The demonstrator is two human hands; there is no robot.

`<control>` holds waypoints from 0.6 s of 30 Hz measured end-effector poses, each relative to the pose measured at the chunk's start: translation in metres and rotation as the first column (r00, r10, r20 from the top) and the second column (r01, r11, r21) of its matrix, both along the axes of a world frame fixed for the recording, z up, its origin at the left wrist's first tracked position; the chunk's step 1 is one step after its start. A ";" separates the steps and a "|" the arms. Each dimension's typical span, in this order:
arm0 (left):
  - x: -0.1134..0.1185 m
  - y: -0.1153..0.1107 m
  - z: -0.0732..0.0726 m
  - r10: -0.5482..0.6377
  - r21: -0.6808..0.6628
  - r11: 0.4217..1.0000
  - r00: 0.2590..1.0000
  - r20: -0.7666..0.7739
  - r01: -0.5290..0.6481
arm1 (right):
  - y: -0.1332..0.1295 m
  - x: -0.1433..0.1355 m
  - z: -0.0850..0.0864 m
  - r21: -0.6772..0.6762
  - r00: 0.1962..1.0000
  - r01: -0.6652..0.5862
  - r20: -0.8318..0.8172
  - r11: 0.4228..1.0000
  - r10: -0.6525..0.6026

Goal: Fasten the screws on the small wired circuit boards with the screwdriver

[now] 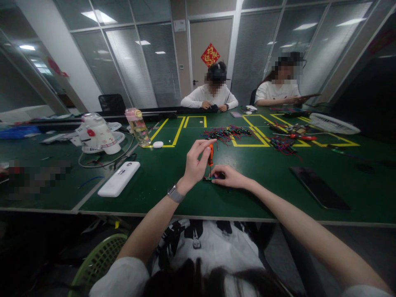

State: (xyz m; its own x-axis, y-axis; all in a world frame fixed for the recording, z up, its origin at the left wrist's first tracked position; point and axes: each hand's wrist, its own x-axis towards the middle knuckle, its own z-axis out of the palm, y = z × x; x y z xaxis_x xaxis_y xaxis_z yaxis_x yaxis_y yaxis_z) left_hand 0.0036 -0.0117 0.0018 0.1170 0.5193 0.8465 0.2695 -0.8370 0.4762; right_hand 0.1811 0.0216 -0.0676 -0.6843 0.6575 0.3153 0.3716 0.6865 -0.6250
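My left hand [198,160] is closed round the orange handle of a screwdriver [210,156], which stands upright with its shaft pointing down. Under its tip lies a small green circuit board [209,178] on the green table. My right hand [228,176] pinches the right side of this board and holds it against the tabletop; dark and blue wires show by the fingers. The exact spot where the tip meets the board is too small to make out.
Beyond my hands lie piles of wired boards [227,134] and yellow tape outlines. A black phone-like slab [318,187] lies right; a white power bank [120,179], a bottle [137,128] and a white earbud case [158,144] stand left. Two people sit across the table.
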 end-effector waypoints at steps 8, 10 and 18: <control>0.000 0.000 0.001 0.087 0.086 0.992 0.996 0.033 -0.089 | -0.001 0.000 0.002 0.005 1.000 0.005 0.009 1.000 -0.005; 0.000 0.000 0.001 0.100 0.076 0.992 0.995 0.028 -0.102 | -0.002 0.000 0.002 0.006 1.000 0.005 0.011 1.000 -0.005; 0.000 0.000 0.000 0.002 0.026 1.000 1.000 0.000 -0.002 | 0.000 0.000 0.000 0.002 1.000 -0.002 -0.001 1.000 0.002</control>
